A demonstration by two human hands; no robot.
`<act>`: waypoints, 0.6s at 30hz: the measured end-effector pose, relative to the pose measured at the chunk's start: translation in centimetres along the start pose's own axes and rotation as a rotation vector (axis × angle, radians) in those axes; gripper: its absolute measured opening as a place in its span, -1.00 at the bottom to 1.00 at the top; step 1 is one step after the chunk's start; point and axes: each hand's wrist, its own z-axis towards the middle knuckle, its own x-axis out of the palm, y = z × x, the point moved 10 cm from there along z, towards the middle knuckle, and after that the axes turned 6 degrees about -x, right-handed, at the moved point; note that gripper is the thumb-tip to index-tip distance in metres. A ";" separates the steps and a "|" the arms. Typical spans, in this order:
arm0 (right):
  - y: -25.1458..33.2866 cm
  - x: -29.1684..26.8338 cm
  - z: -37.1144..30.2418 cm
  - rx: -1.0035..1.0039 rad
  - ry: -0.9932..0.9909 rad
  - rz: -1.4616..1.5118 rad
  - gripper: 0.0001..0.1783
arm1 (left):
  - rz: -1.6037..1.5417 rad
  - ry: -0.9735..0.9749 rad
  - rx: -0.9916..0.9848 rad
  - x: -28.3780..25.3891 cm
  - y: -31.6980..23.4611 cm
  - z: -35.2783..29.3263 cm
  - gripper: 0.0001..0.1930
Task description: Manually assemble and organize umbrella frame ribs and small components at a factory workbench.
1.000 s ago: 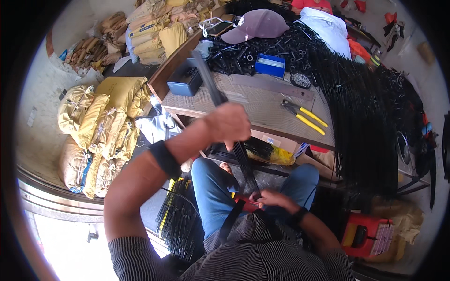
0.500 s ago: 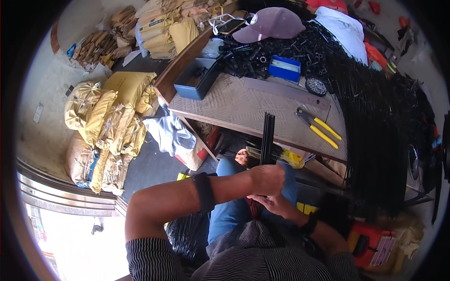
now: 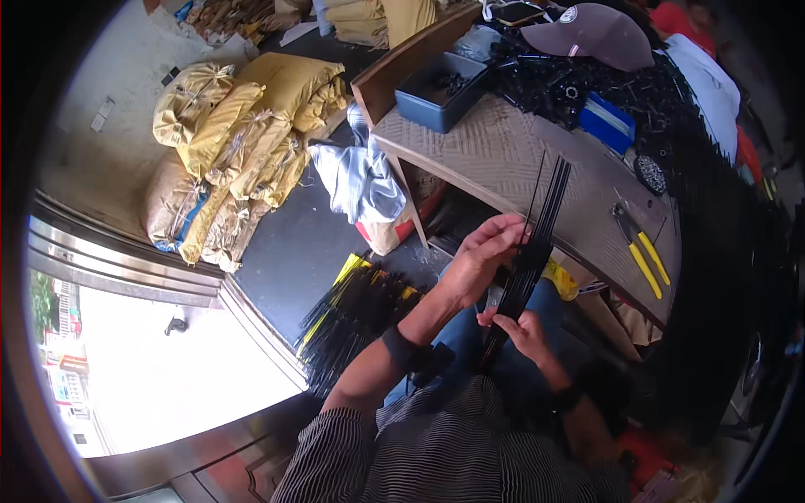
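A bundle of thin black rods point(image 3: 543, 220) rises at a slant above my lap. My right hand point(image 3: 523, 332) is closed round its lower part, thumb along the front. My left hand point(image 3: 485, 258) is at the bundle's upper left side, its fingertips pinched at a single black rod point(image 3: 534, 186) that stands a little apart from the others. Part of the left fingertips is hidden behind the rods. On the table's near right, yellow-handled pliers point(image 3: 641, 251) lie beyond the bundle.
The wooden table point(image 3: 495, 142) carries a dark blue bin point(image 3: 438, 94), a blue box point(image 3: 607, 122), a cap point(image 3: 590, 35) and heaped black parts point(image 3: 545, 80). More rods point(image 3: 356, 323) stand on the floor at left. Stacked yellow sacks point(image 3: 281, 88) are behind them.
The view has turned, so the table sits further right. My left hand has moved off my right hand up to the rods' upper side; one rod now stands apart.
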 end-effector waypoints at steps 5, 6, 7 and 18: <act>0.4 0.6 0.3 0.016 -0.008 -0.048 -0.80 | 0.250 0.383 -0.195 6.0 0.5 -0.1 -0.63; 0.4 0.5 0.2 0.023 -0.010 -0.057 -0.81 | 0.319 0.396 -0.142 5.8 0.4 0.4 -0.63; 1.0 0.2 0.0 0.021 -0.015 -0.061 -0.81 | 0.389 0.403 -0.081 5.7 0.2 0.7 -0.62; 4.6 5.4 -0.7 -0.008 0.081 0.062 -0.52 | 0.454 0.234 -0.043 6.0 1.6 2.1 -0.56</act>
